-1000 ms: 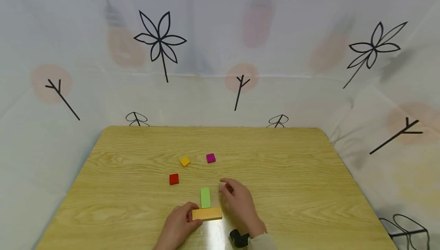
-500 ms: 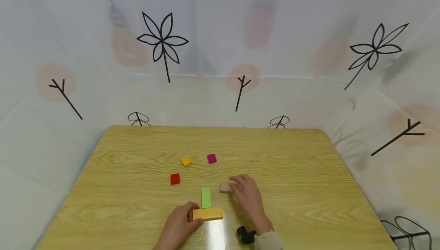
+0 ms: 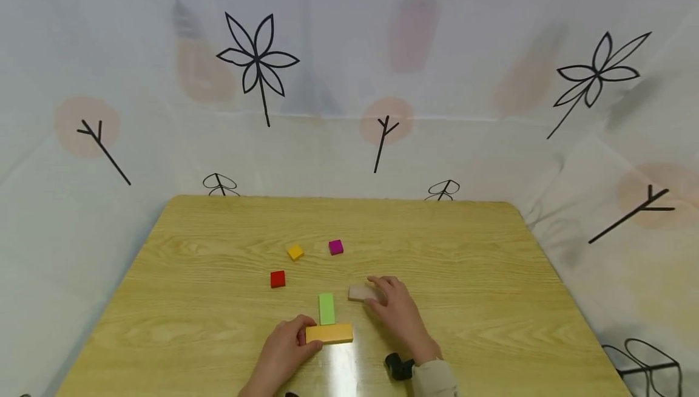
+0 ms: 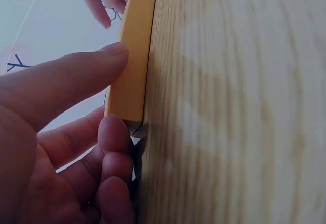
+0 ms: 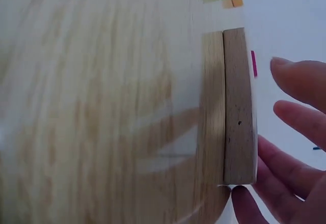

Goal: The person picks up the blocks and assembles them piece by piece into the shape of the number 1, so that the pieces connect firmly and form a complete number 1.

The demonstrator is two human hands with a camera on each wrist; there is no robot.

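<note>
My left hand (image 3: 280,348) pinches the left end of a long orange wooden block (image 3: 334,334), thumb at the near side. In the left wrist view the thumb presses on the orange block (image 4: 135,56), which lies along the tabletop. A light green block (image 3: 326,309) lies just behind the orange one, its near end against or very close to it. My right hand (image 3: 403,313) hovers around the right end of a plain wooden block (image 3: 361,292). In the right wrist view, thumb and forefinger are apart from the plain block (image 5: 238,107); a lower fingertip is at its end, perhaps touching.
Farther back on the wood-grain table (image 3: 464,263) lie a red block (image 3: 278,279), a small yellow block (image 3: 295,252) and a purple block (image 3: 335,247). A patterned white cloth (image 3: 327,81) hangs behind and beside the table. A black device (image 3: 398,366) sits at the right wrist.
My right hand has shifted right to the plain block's far end, its fingers spreading and uncovering more of that block. The left hand and the orange block have stayed in place.
</note>
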